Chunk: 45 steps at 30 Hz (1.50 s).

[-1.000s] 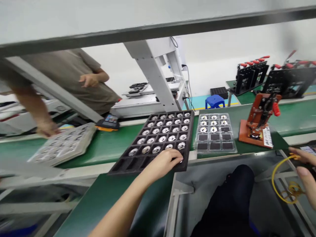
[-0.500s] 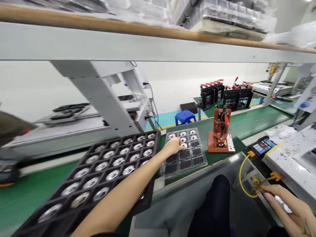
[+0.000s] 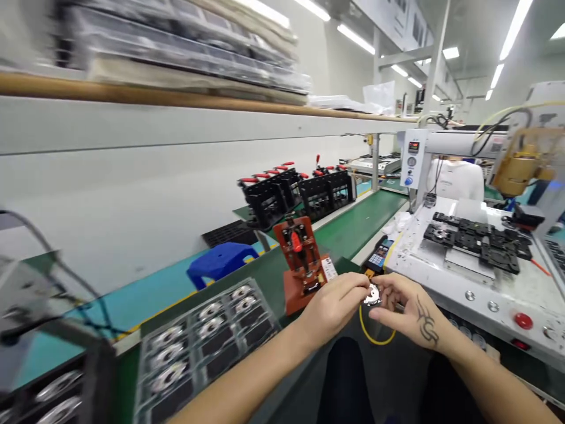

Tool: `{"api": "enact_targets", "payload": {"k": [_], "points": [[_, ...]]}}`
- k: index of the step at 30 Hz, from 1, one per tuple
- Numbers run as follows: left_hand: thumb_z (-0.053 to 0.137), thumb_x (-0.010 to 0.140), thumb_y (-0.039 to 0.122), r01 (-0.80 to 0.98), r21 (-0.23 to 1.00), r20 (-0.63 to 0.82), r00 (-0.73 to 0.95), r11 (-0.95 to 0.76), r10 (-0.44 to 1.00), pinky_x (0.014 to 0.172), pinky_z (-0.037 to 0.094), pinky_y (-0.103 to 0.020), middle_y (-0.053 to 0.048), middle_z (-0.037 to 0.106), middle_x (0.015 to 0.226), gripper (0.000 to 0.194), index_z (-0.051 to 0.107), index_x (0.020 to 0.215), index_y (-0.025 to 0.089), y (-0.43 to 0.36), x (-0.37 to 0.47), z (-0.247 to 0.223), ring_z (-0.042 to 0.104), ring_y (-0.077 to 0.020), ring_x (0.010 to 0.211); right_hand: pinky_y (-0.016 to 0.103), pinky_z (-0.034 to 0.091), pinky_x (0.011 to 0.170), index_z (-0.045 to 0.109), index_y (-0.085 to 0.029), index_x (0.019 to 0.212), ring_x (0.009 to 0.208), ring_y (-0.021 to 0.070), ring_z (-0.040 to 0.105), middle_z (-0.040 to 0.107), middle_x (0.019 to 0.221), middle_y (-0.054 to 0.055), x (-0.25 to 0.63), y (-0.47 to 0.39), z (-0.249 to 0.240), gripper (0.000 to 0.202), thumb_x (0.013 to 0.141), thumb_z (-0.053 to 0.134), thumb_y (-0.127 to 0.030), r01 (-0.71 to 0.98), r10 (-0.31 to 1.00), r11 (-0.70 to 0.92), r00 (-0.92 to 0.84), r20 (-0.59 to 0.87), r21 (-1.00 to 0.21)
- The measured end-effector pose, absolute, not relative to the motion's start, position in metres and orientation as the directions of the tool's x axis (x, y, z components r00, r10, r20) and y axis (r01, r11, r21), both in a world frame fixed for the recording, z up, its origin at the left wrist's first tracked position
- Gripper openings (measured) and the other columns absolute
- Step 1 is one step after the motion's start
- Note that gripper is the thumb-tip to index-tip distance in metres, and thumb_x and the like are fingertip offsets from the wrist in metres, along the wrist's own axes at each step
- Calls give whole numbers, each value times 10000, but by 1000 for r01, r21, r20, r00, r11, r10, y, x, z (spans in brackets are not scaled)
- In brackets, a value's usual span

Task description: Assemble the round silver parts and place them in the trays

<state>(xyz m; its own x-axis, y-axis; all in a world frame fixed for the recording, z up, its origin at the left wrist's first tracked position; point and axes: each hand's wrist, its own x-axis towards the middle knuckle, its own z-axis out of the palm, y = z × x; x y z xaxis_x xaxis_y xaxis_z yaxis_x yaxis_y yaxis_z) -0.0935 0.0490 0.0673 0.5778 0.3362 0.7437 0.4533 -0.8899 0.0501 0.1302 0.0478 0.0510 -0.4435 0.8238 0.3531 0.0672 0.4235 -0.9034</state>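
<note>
My two hands meet in front of me over my lap. Between them is a small round silver metal part (image 3: 373,295) with dark spots in its face. The closed fingertips of my left hand (image 3: 331,306) press on its left edge. My right hand (image 3: 408,306) grips it from the right, thumb below and fingers curled behind. To the left lies a clear compartment tray (image 3: 200,359), with similar round metal parts in several pockets and dark bare pockets nearer me. An orange-red clamp fixture (image 3: 298,259) with a red handle stands just beyond my left hand.
A white bench machine (image 3: 441,282) with black fixture plates (image 3: 481,238) and a red button is at right. A black tray (image 3: 95,377) of round parts sits lower left. Beyond are black clamp racks (image 3: 326,191), a blue stool (image 3: 220,259), a keypad (image 3: 379,253) and an overhead shelf (image 3: 176,126).
My left hand has left the clear tray and come right to meet my right hand, which has risen. The metal part is now between both hands. The view has swung right.
</note>
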Motion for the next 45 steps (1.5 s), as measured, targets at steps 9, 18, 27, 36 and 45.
{"api": "enact_targets", "payload": {"k": [9,18,27,36,45], "points": [[488,1083,157,296,50,679,690,-954,250,951,625,-372,-133,737,1198,209,642,1216,204,107,-20,68,734,-243,1098,277,464,593,729,-216,1088,640,144,533,588,744,-32,205,57,49,285,842,804,-339,348,915,402,-181,360,-847],[768,885,359,495,502,262,694,-709,671,1161,487,-451,-182,642,1480,554,648,1386,156,264,83,115,616,-344,1362,318,508,678,704,-204,1167,699,184,586,624,791,3,301,39,78,317,910,727,-387,649,847,327,121,517,-687],[889,582,349,503,518,100,768,-692,633,841,560,-347,-44,795,977,340,802,875,201,303,121,123,735,-303,933,313,501,675,682,-201,1187,703,189,589,626,781,-6,333,38,83,356,928,714,-445,694,857,234,184,482,-681],[735,836,409,344,607,430,616,-716,660,1042,517,-403,-97,710,1286,405,668,1175,198,256,89,148,657,-265,1173,301,501,799,764,-160,959,880,222,652,709,961,65,307,190,102,244,774,821,-309,840,923,247,-52,381,-484],[736,853,296,261,579,529,601,-773,599,1025,534,-441,-81,679,1279,265,650,1095,234,198,8,142,644,-247,1169,258,447,648,841,-174,878,677,178,633,727,733,26,306,236,95,255,863,794,-425,882,959,265,-199,202,-389]]}}
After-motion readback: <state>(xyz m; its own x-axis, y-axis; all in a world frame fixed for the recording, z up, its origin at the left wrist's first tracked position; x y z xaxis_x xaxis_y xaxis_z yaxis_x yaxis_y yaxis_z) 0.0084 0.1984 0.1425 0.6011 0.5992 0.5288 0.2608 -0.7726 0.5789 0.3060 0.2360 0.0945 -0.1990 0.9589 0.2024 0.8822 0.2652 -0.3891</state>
